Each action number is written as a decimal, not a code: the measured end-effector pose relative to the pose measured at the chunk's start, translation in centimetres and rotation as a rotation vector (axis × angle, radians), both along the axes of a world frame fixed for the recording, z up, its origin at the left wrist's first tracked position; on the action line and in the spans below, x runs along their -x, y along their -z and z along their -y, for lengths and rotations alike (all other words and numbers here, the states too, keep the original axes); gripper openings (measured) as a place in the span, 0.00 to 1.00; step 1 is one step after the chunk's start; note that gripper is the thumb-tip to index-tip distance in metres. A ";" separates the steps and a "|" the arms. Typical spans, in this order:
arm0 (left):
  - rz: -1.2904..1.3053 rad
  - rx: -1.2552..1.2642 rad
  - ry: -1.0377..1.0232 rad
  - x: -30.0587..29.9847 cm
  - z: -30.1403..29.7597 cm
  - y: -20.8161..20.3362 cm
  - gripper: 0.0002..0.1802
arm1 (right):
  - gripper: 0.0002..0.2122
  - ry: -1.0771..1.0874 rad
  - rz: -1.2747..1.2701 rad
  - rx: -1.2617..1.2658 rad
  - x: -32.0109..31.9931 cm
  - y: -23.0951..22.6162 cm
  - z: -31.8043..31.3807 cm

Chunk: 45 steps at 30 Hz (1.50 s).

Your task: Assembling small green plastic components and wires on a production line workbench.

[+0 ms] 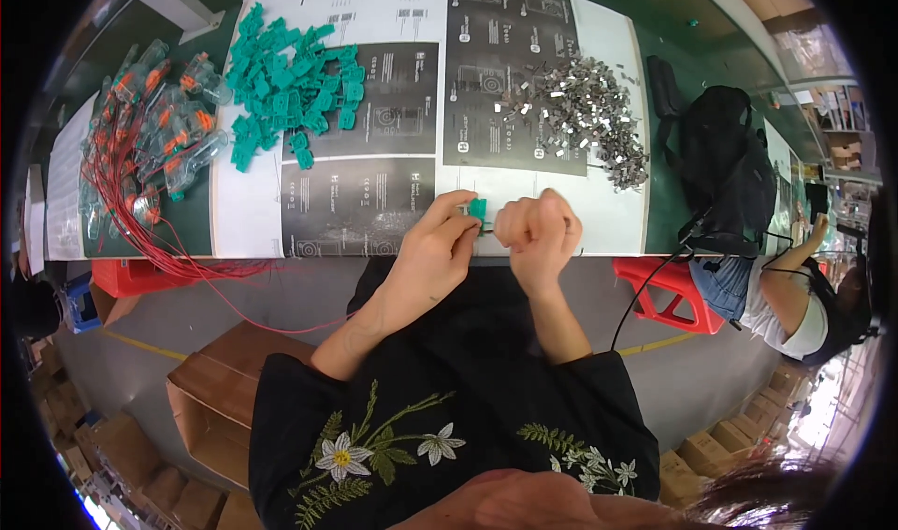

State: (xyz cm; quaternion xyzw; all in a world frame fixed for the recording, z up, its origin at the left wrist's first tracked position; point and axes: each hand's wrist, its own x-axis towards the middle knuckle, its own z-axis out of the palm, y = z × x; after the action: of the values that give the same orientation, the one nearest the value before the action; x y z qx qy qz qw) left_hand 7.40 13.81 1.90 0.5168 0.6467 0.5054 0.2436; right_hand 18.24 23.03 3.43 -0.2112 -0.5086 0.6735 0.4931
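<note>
Near the table's front edge, my left hand (435,249) pinches a small teal plastic part (478,208) between thumb and fingertips, and the part stands up past them. Close beside it on the right is my right hand (540,235), its fingers curled in. Whatever those fingers hold, if anything, is hidden from view. A heap of similar teal plastic parts (281,86) lies on the far left of the worktop. On the far right is a spread pile of small metallic and dark pieces (603,118).
Clear plastic housings with orange bits (173,128) lie at the left, with red wires (126,207) trailing off the edge. A black bag (716,170) sits at the right. Below are red stools (669,296) and a cardboard box (224,390). Another person (786,305) is at right.
</note>
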 end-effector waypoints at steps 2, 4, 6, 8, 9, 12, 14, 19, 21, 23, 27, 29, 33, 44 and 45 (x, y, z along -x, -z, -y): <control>0.039 0.011 -0.016 0.0 0.1 0.2 0.05 | 0.21 0.007 -0.078 0.059 -1.5 -0.4 -1.2; 0.026 -0.014 -0.013 0.1 -0.3 0.5 0.05 | 0.23 0.237 -0.056 -0.119 -3.7 -0.5 -2.5; 0.019 -0.041 -0.026 0.2 -0.7 0.3 0.04 | 0.25 0.429 0.004 -0.266 -6.7 -0.9 -3.4; -0.009 -0.042 -0.058 0.9 -0.7 -0.2 0.05 | 0.25 0.514 0.239 -0.264 -10.5 -1.4 -3.1; -0.036 -0.035 -0.097 1.2 -1.0 -0.1 0.05 | 0.25 0.572 0.358 -0.262 -11.9 -1.5 -2.9; 0.010 -0.028 -0.139 2.1 -1.1 0.8 0.06 | 0.21 0.637 0.553 -0.209 -12.9 -1.7 -1.5; 0.020 -0.050 -0.116 2.1 -1.1 1.2 0.06 | 0.17 0.647 0.661 -0.204 -12.2 -1.0 -1.0; 0.046 -0.058 -0.104 2.3 -1.5 1.4 0.06 | 0.10 0.405 0.657 -0.196 -7.3 0.2 -0.8; 0.050 -0.040 -0.116 2.2 -1.4 1.3 0.06 | 0.10 0.223 0.619 -0.221 -7.1 -0.2 -0.4; 0.037 -0.049 -0.114 2.1 -1.5 1.4 0.07 | 0.10 0.037 0.574 -0.245 -7.7 -0.4 0.0; 0.031 -0.045 -0.125 2.0 -1.2 1.1 0.07 | 0.14 0.087 0.573 -0.043 -13.5 -1.0 -1.0; 0.034 -0.046 -0.130 2.1 -1.2 0.9 0.07 | 0.14 0.303 0.528 -0.026 -15.5 -0.9 -1.9; 0.046 -0.013 -0.119 1.7 -1.1 0.7 0.07 | 0.10 0.473 0.365 -0.252 -13.5 -2.6 -3.3; 0.045 -0.071 -0.057 1.1 -1.0 1.1 0.07 | 0.05 0.350 1.126 -0.666 -3.8 -0.3 -7.6; 0.044 -0.071 -0.060 1.0 -1.1 1.1 0.07 | 0.05 0.359 1.149 -0.640 -3.6 -0.2 -7.5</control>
State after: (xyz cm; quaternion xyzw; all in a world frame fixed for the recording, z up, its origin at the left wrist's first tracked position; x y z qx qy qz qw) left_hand 6.36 14.86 0.79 0.4945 0.6380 0.5461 0.2241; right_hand 21.84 30.58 3.58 -0.4602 -0.8209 0.1788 0.2870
